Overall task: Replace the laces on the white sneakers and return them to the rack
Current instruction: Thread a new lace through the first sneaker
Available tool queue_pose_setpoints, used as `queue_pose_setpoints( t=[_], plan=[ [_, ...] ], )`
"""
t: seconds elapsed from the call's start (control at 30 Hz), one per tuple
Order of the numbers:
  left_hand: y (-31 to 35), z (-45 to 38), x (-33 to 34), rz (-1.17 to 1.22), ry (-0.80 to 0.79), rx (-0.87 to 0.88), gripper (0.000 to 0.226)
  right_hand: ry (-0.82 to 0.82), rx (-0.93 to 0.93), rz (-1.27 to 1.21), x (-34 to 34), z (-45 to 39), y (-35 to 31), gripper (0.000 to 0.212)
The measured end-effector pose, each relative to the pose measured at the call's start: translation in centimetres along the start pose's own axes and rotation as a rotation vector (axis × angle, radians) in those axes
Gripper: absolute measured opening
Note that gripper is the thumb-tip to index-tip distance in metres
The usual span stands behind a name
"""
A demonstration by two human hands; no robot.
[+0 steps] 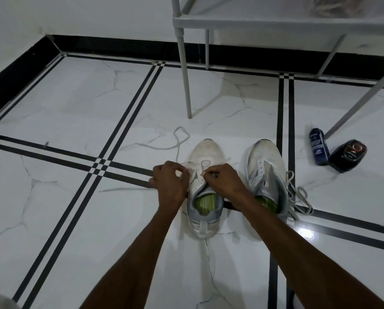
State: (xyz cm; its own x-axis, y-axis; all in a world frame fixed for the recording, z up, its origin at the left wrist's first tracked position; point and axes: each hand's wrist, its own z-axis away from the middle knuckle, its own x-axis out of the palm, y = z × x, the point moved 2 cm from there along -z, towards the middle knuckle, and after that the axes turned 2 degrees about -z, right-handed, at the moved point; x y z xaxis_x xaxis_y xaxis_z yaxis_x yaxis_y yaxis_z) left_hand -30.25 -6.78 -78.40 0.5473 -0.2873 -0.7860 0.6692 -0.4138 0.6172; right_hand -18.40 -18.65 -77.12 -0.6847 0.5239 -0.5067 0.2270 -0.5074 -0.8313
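left hand point(168, 178): pinches flat white lace point(164, 146) | right hand point(223, 178): pinches lace end at eyelets | white grey-heeled sneaker point(203, 197) on marble floor point(75, 108) | second sneaker point(265, 166) just beside

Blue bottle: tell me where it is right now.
In the head view the blue bottle lies on the floor at the right, beside a black container, just right of the right sneaker and near the rack's leg.
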Motion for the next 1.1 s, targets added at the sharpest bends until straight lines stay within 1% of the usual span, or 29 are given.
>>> queue_pose_setpoints(
  t=[0.03, 0.1, 0.13, 0.17, 0.2, 0.27, 0.3, 0.33, 0.37, 0.4, 0.43, 0.5, 0.53, 0.6, 0.63, 0.67, 0.7, 0.73, 0.77, 0.83, 0.9, 0.93, 0.97, 1.0, 1.03, 1.1],
  plan=[
    [-1.2, -0.6, -0.8, -0.012, 0.080, -0.138, 0.015, -0.006, 0.008, -0.009, 0.0, 0.0, 0.1, 0.018],
    [-3.9, -1.2, -2.9, -0.101, 0.181, -0.498, 0.023, -0.007, 0.026, -0.017, 0.0, 0.0, 0.4, 0.019],
    [-4.7, -1.1, -3.6, -0.149, 0.186, -0.590, 0.026, -0.003, 0.027, -0.014, 0.0, 0.0, 0.4, 0.019],
    [-4.7, -0.9, -3.8, -0.149, 0.174, -0.582, 0.030, 0.000, 0.025, -0.012, 0.0, 0.0, 0.4, 0.018],
    [-3.9, -0.7, -3.7, -0.102, 0.144, -0.469, 0.037, 0.002, 0.021, -0.014, 0.1, -0.1, 0.3, 0.018],
    [-1.7, 0.3, -2.1, 0.008, 0.042, -0.110, 0.045, -0.003, 0.015, -0.009, 0.1, -0.1, 0.2, 0.018],
    [-0.6, 0.6, -1.2, 0.013, -0.033, 0.010, 0.041, -0.006, 0.010, -0.001, 0.2, -0.1, 0.1, 0.019],
    [0.4, 0.8, -0.5, 0.005, -0.089, 0.092, 0.034, -0.003, 0.007, 0.006, 0.1, -0.1, 0.1, 0.019],
    [0.9, 0.9, 0.0, -0.001, -0.117, 0.140, 0.026, -0.001, 0.006, 0.012, 0.1, 0.0, 0.1, 0.019],
    [1.2, 0.8, 0.0, -0.001, -0.104, 0.170, 0.018, 0.001, 0.003, 0.015, 0.1, 0.0, 0.2, 0.020],
    [1.1, 0.7, 0.1, 0.005, -0.079, 0.181, 0.011, 0.002, 0.001, 0.017, 0.0, 0.0, 0.2, 0.019],
    [0.6, 0.5, 0.1, 0.009, -0.045, 0.149, 0.011, -0.007, 0.003, 0.024, 0.0, 0.1, 0.2, 0.019],
    [0.1, 0.2, -0.1, -0.002, -0.027, 0.090, 0.014, -0.013, 0.005, 0.030, 0.0, 0.1, 0.2, 0.020],
    [-1.0, -0.2, -0.9, -0.098, 0.002, -0.104, 0.018, -0.018, 0.024, 0.029, 0.0, 0.1, 0.2, 0.020],
    [-1.9, -0.3, -1.3, -0.139, -0.012, -0.199, 0.020, -0.014, 0.033, 0.022, 0.0, 0.1, 0.2, 0.021],
    [-2.7, -0.1, -1.7, -0.155, -0.032, -0.258, 0.020, -0.007, 0.039, 0.016, -0.1, 0.1, 0.2, 0.021],
    [-3.4, 0.0, -2.0, -0.142, -0.039, -0.276, 0.019, 0.001, 0.044, 0.006, -0.2, 0.0, 0.2, 0.021],
    [-3.8, 0.1, -2.3, -0.109, -0.016, -0.245, 0.019, 0.001, 0.046, -0.006, -0.3, 0.0, 0.2, 0.022],
    [-3.9, 0.0, -2.3, -0.052, 0.029, -0.172, 0.018, -0.009, 0.048, -0.013, -0.4, -0.1, 0.2, 0.022],
    [-2.8, -0.7, -1.8, 0.040, 0.069, 0.020, 0.020, -0.042, 0.043, -0.002, -0.4, -0.3, 0.2, 0.024],
    [-1.0, -2.0, -0.4, 0.066, -0.028, 0.163, 0.033, -0.068, 0.031, -0.010, -0.2, -0.4, 0.2, 0.024],
    [-0.2, -2.6, 0.2, 0.054, -0.123, 0.187, 0.039, -0.074, 0.016, -0.021, -0.1, -0.4, 0.1, 0.024],
    [0.5, -3.1, 0.6, 0.014, -0.229, 0.170, 0.041, -0.077, 0.002, -0.020, -0.2, -0.4, 0.1, 0.024],
    [0.9, -3.4, 0.8, -0.050, -0.306, 0.140, 0.038, -0.068, -0.013, -0.004, -0.3, -0.4, 0.0, 0.023],
    [0.8, -3.7, 0.7, -0.146, -0.336, 0.123, 0.032, -0.035, -0.025, 0.017, -0.6, -0.5, -0.1, 0.021],
    [0.6, -3.9, 0.0, -0.345, -0.341, 0.117, 0.025, 0.096, -0.039, 0.027, -1.5, -0.8, -0.2, 0.013]
  ],
)
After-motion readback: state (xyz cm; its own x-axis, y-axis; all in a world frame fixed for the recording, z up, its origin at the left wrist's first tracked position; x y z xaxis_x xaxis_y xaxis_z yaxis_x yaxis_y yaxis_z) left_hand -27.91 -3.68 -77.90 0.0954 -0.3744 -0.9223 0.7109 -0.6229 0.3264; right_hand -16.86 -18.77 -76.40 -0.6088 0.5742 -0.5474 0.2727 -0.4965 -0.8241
